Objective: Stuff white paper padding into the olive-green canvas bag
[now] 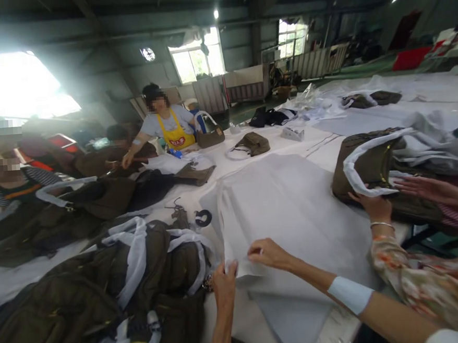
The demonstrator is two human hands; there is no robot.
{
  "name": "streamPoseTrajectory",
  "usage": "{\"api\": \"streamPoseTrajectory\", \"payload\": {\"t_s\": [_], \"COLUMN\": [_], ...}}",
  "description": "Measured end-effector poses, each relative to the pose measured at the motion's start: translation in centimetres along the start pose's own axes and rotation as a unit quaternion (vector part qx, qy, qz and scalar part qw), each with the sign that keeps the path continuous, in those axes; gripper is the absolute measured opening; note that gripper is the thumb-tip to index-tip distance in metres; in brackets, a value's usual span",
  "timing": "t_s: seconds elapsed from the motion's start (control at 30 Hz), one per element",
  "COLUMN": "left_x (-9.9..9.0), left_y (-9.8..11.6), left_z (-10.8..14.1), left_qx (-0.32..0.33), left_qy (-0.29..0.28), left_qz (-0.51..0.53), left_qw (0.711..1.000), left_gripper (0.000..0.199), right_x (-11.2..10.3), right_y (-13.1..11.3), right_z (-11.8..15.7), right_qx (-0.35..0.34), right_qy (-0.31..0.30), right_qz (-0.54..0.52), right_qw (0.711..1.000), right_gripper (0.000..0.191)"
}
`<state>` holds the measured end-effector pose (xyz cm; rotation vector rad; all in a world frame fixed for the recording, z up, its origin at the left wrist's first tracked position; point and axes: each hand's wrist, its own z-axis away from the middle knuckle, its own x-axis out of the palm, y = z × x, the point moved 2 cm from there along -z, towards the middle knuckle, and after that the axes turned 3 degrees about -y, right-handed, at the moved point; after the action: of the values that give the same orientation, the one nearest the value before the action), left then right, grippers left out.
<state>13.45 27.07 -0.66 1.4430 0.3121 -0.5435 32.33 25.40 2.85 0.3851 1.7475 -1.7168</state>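
Observation:
A large thin white sheet [278, 199], paper or plastic, lies spread over the table before me. My left hand [224, 287] pinches its near left corner between thumb and fingers. Just right of it, my right hand [272, 253] is closed over the sheet's near edge, fingertips curled together. A small white bit shows between those fingers, but I cannot make out what it is. Close to my left hand lies a heap of dark olive bags [65, 292] with white-wrapped handles [135, 261]. A greyish sheet [294, 318] lies below my right forearm.
At right, a co-worker's hands [376, 205] touch an olive bag [363, 157]. Across the table stands a person in a yellow apron [177, 130] near a small upright bag [211, 137]. A black tape roll [203, 218] and another olive bag [254, 144] lie on the table.

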Motion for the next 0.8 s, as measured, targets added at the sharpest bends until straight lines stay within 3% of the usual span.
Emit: {"api": "streamPoseTrajectory", "payload": {"t_s": [0.1, 0.23, 0.33, 0.5, 0.6, 0.7, 0.8], "left_x": [1.1, 2.4, 2.4, 2.9, 3.8, 3.3, 1.4], "left_y": [0.3, 0.4, -0.4, -1.3, -1.0, 0.0, 1.2], "left_z": [0.2, 0.7, 0.8, 0.9, 1.1, 0.0, -2.6], "left_qx": [0.010, 0.027, 0.018, 0.014, 0.022, -0.013, -0.099], "left_qy": [0.006, 0.037, 0.033, 0.019, -0.007, -0.016, 0.006], "left_qz": [-0.059, -0.112, -0.101, -0.106, -0.091, 0.016, 0.168], "left_qw": [0.998, 0.993, 0.994, 0.994, 0.996, 1.000, 0.981], "left_gripper": [0.034, 0.028, 0.028, 0.025, 0.020, 0.035, 0.053], "right_x": [-0.7, -0.1, 0.5, 0.6, 0.3, 0.5, 1.3], "right_y": [-0.2, 0.4, 1.0, 1.6, 1.8, 1.3, -0.3], "right_z": [-3.1, -7.1, -8.2, -8.2, -8.2, -7.8, -6.8], "right_qx": [0.119, 0.222, 0.240, 0.255, 0.246, 0.224, 0.179], "right_qy": [0.090, 0.041, 0.038, 0.067, 0.076, 0.090, 0.073], "right_qz": [-0.107, -0.178, -0.205, -0.212, -0.190, -0.175, -0.195], "right_qw": [0.983, 0.958, 0.948, 0.941, 0.947, 0.955, 0.962], "right_gripper": [0.036, 0.026, 0.019, 0.039, 0.021, 0.008, 0.012]}}
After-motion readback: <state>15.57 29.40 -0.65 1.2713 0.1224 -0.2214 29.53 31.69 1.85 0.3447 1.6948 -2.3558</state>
